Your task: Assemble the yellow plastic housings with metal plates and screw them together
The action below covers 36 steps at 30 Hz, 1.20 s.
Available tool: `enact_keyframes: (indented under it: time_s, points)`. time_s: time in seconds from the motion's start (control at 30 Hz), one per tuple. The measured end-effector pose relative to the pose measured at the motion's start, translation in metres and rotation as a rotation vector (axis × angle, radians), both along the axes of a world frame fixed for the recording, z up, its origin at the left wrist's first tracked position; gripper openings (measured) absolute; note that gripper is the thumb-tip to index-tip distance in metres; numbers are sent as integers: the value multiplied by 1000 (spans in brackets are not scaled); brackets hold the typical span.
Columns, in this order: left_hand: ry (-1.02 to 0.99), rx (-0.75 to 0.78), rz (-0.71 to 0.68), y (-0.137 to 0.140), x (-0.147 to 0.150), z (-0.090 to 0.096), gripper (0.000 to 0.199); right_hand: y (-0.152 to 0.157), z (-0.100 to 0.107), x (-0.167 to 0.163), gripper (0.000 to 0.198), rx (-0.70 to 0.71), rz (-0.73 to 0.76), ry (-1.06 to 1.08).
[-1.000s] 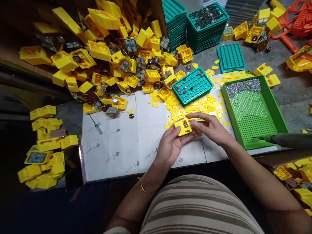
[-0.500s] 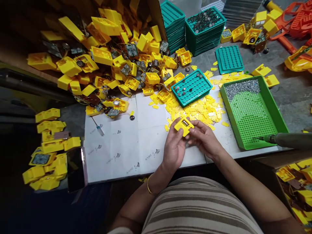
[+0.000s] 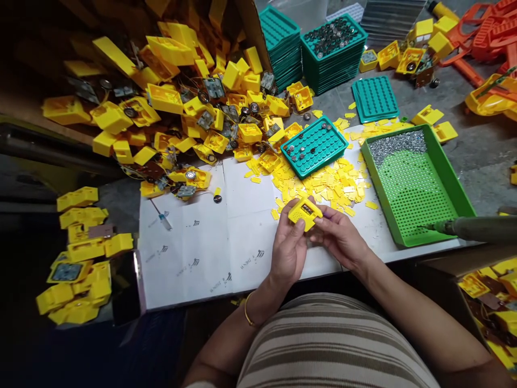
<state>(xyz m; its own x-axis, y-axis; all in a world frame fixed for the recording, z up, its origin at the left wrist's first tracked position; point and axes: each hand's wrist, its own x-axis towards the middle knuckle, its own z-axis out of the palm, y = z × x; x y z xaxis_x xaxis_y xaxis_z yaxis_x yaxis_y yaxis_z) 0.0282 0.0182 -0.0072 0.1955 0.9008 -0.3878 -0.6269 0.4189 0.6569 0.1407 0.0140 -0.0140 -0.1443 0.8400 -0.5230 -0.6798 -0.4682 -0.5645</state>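
Spreading ahead, a white-covered tabletop bears a green basket holding small metal pieces and, left of it, a teal tray with a few round parts. The left hand and right hand, equally near, close their grip on a yellow case between them, slotted face up, long axis unclear.
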Motion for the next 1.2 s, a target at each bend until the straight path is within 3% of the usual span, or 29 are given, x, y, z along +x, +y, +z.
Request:
enact_keyframes:
  time_s: [0.1, 0.2, 0.33, 0.43, 0.53, 0.6, 0.73, 0.9, 1.07, 1.2]
  points:
    - [21, -13, 6, -1, -1, -2, 37, -4, -8, 1, 35, 128, -23, -239]
    - [89, -48, 1, -3, -7, -5, 41, -11, -16, 6, 27, 385, -11, -689]
    - [162, -131, -44, -5, -18, -6, 43, -16, -16, 22, 19, 700, 166, -1166]
    - [167, -219, -49, -4, -24, -6, 43, -6, -13, 37, 26, 709, 268, -1372]
    - [161, -286, -90, -3, -25, -7, 51, 13, -13, 48, 23, 584, 286, -1681]
    - [151, -318, -125, -3, -24, -7, 55, 25, -14, 49, 21, 505, 396, -1822]
    - [159, -354, -157, -5, -21, -7, 52, 42, -7, 46, 21, 422, 613, -1956]
    - [195, -374, -211, -3, -17, -4, 46, 48, 0, 39, 23, 437, 757, -2055]
    - [191, -367, -265, 0, -14, -1, 38, 48, -8, 41, 29, 490, 660, -2083]
    - [217, -352, -359, 4, -14, 1, 41, 43, -5, 47, 30, 599, 414, -1959]
